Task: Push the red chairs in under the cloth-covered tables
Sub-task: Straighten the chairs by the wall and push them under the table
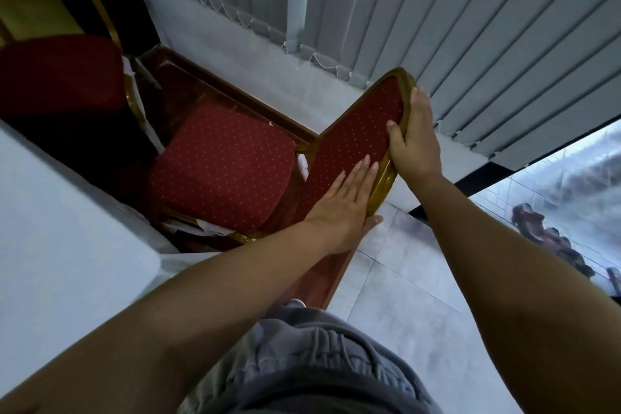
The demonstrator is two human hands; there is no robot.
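You have the red banquet chair [235, 165] by its backrest [356, 144]: your right hand [416, 141] is wrapped over the gold frame at the top edge, thumb on the dotted upholstery and fingers curled behind, while your left hand [339, 208] lies flat and open against the padded face lower down, thumb hooked under the frame. The chair sits with its seat [221, 168] pointing toward the white cloth-covered table [60, 218], whose edge is just beside the seat's front corner, so the seat is not yet under it. Expect a stiff metal frame of moderate weight that should slide more than lift (the padding gives a little, so push through the frame, not the cushion); the top rail where your right hand sits is the sound place to drive from. The floor is pale glossy tile [403, 296], likely slick enough for the legs to skate. Room is tight: a second red chair [60, 77] stands close on the far left, and grey vertical blinds [470, 27] over a white wall ledge run just behind the backrest.
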